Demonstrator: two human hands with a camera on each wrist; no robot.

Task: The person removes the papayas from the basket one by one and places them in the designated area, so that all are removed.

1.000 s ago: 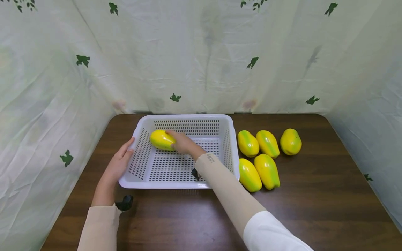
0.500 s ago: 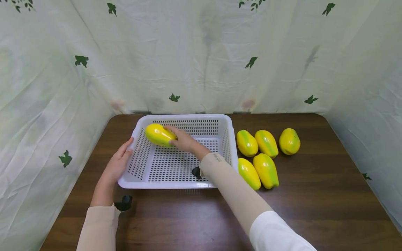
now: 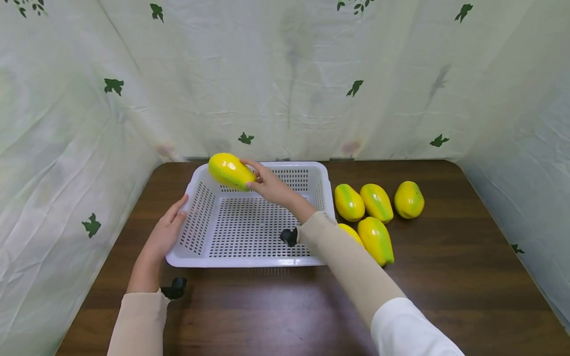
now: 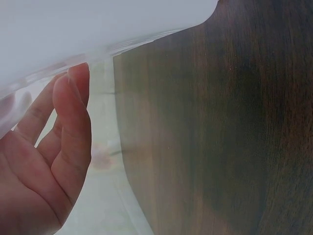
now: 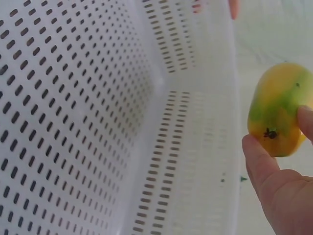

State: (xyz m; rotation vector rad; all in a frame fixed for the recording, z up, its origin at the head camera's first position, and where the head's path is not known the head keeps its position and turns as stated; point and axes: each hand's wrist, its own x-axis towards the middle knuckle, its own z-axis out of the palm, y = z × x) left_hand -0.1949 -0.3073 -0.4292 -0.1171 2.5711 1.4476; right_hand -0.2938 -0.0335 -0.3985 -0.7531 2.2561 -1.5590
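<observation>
My right hand (image 3: 275, 187) pinches the narrow end of a yellow-green papaya (image 3: 229, 171), held up over the back left part of the white plastic basket (image 3: 249, 262). The right wrist view shows the stem end of this papaya (image 5: 278, 107) between thumb and fingers, beyond the basket's rim (image 5: 236, 122). At the basket's left side, my left hand (image 3: 166, 231) grips the rim. Its bent fingers (image 4: 73, 127) reach the underside of that rim in the left wrist view. No fruit lies inside the basket.
Several more papayas (image 3: 375, 241) lie on the dark wooden table (image 3: 450, 277), right of the basket. One of them is partly covered by my right sleeve (image 3: 352, 262). A pale curtain with green leaf shapes (image 3: 285, 89) hangs behind the table and along both sides.
My right hand has lifted the papaya from low inside the basket up to the level of its back rim. The left hand has stayed at the basket's left side.
</observation>
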